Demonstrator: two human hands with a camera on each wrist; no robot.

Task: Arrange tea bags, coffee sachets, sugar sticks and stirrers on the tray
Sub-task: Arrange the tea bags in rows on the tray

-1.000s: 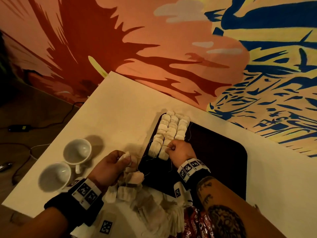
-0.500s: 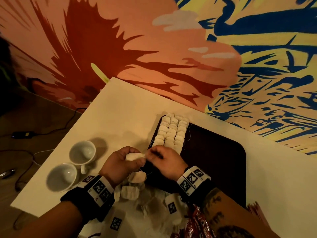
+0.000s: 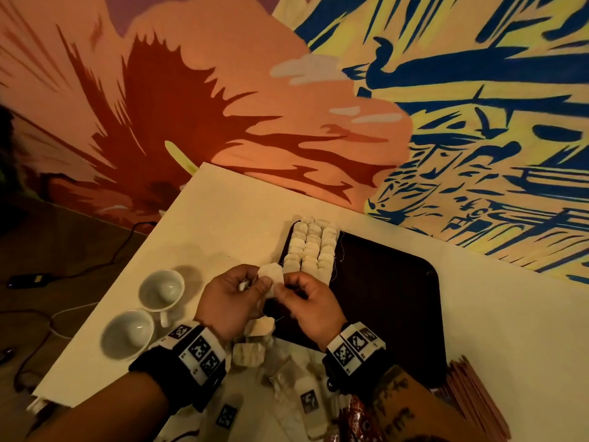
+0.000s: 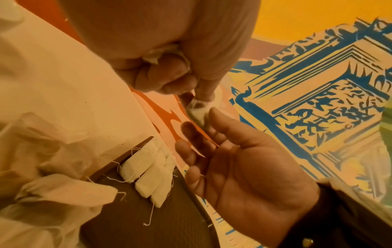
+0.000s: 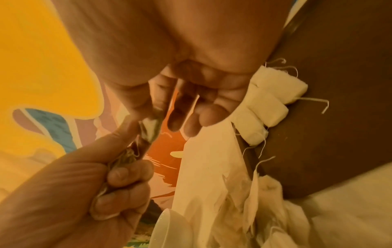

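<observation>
A white tea bag hangs between my two hands, above the table just left of the dark tray. My left hand pinches its left side and keeps more crumpled tea bags curled in the fist. Thumb and forefinger of my right hand pinch the bag's other side, the other fingers loose. Three neat rows of tea bags lie along the tray's left edge. Loose tea bags are heaped on the table below my hands.
Two white cups stand left of my left hand near the table's edge. Red sachets lie by my right forearm, and a bundle of thin reddish sticks at the near right. The painted wall runs behind the table.
My right hand left the rows on the tray and came back left to meet the left hand. The left hand rose from the heap, and both now hold one tea bag.
</observation>
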